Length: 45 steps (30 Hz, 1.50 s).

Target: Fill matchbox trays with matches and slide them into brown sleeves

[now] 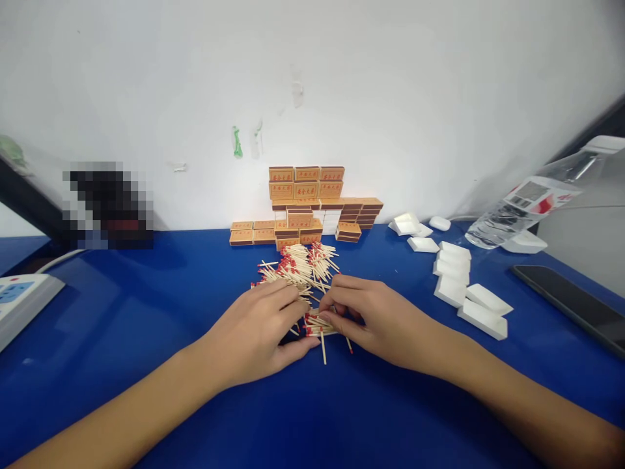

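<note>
A loose pile of red-tipped matches (300, 267) lies on the blue table (146, 312). My left hand (258, 335) rests at the pile's near edge, its fingers curled over a small bundle of matches (317, 324). My right hand (371, 319) meets it from the right and its fingertips pinch the same bundle. What lies under the bundle is hidden by my fingers. Two stray matches (323, 348) lie just in front of my hands.
Stacked orange matchboxes (307, 202) stand against the white wall. White inner trays (469, 286) lie scattered to the right. A tilted plastic bottle (527, 208) and a dark phone (571, 306) are at far right. A power strip (19, 299) sits at left.
</note>
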Available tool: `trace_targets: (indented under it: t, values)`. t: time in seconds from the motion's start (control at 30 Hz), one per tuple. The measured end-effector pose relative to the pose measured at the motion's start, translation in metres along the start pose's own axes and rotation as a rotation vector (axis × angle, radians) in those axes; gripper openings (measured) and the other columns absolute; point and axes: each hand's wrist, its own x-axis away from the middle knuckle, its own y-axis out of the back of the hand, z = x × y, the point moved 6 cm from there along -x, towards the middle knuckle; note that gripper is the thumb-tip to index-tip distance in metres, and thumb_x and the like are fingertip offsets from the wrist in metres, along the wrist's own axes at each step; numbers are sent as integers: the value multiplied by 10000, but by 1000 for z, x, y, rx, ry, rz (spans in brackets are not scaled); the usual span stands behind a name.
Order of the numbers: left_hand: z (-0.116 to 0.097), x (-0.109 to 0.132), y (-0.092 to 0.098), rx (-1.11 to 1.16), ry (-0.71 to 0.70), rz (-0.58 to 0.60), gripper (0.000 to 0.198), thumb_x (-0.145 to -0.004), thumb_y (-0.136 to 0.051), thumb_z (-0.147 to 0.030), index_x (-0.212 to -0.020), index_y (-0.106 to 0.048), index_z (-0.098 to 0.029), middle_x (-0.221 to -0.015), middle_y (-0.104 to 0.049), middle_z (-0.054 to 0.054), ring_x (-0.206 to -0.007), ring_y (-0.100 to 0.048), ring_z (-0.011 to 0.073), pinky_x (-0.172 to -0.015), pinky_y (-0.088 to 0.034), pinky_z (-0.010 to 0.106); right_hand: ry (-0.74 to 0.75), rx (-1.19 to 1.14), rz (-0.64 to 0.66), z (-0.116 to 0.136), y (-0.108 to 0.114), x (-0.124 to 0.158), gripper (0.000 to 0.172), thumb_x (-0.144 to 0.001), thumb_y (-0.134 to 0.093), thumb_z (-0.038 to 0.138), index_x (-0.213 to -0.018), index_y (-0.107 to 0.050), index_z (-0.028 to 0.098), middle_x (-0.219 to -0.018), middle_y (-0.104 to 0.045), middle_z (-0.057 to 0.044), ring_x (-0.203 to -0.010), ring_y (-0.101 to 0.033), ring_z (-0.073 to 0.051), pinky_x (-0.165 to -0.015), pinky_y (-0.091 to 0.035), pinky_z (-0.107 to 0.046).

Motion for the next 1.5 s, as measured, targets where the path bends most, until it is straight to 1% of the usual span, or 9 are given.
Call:
trace_targets:
  t: [0.2, 0.4, 0.6, 0.77, 0.87, 0.97, 1.17, 1.27, 1.5]
  values:
    - [-1, 1, 0, -10, -12, -20, 270, -993, -633, -405, -1023, -696, -144, -918, -663, 58, -886, -628, 244, -800, -553, 418, -30, 4, 61, -1, -2, 1, 148, -978, -615, 191, -830, -626, 199, -867, -658, -25, -766, -582, -155, -674, -423, -286]
    - [-1, 0, 1, -3, -11, -3, 259, -991, -641, -401, -1012, -691, -147, -905, -655, 53, -873, -621, 239, -786, -545, 407, -80, -55, -8, 1, -3, 0, 166, -1006, -627, 282, -866, -661, 199, -827, -647, -14, -714, -568, -145, -647, -412, -285]
    - [-2, 0, 1, -18, -20, -7, 246, -1001, -626, -387, -1009, -697, -152, -907, -655, 60, -873, -624, 234, -781, -539, 392, -32, -80, -33, 3, 0, 0, 103, -978, -662, 228, -886, -688, 190, -789, -612, 7, -699, -550, -130, -662, -413, -272]
    - [-2, 0, 1, -16, -23, -9, 250, -1003, -624, -392, -1012, -695, -153, -894, -649, 56, -857, -616, 233, -766, -533, 393, -4, -166, -8, 7, -1, -1, 170, -1020, -607, 253, -905, -705, 174, -845, -613, -7, -734, -556, -122, -681, -423, -260]
    - [-1, 0, 1, -11, -14, -18, 252, -1005, -618, -390, -997, -694, -150, -891, -651, 55, -851, -614, 229, -768, -530, 393, -53, -119, -32, 9, 5, 0, 210, -986, -650, 297, -814, -672, 180, -722, -557, 25, -647, -506, -114, -614, -378, -259]
    - [0, 1, 1, -23, -2, -30, 260, -997, -624, -389, -994, -699, -140, -900, -655, 65, -845, -613, 233, -756, -527, 396, -119, -81, 63, 12, 3, 4, 291, -903, -745, 369, -711, -622, 189, -642, -537, 44, -589, -469, -108, -560, -324, -262]
    - [1, 1, 2, -40, 0, -44, 266, -973, -654, -401, -926, -700, -143, -864, -644, 58, -823, -610, 232, -730, -520, 387, -112, 4, 138, 22, -7, 10, 89, -859, -742, 202, -802, -674, 186, -764, -636, 17, -660, -523, -120, -621, -349, -262]
    - [0, 1, 3, -46, -1, -52, 269, -967, -661, -400, -906, -695, -140, -856, -640, 56, -817, -613, 231, -724, -522, 385, -74, 29, 139, 22, -7, 11, 110, -846, -700, 119, -761, -667, 182, -749, -629, 17, -652, -534, -118, -617, -349, -257]
    - [-2, 1, 1, -30, -35, -44, 271, -965, -672, -412, -928, -690, -144, -880, -644, 52, -837, -620, 224, -755, -534, 380, 92, 131, -72, 17, 11, 9, 59, -960, -664, 143, -937, -717, 155, -851, -650, -26, -677, -576, -131, -629, -400, -258]
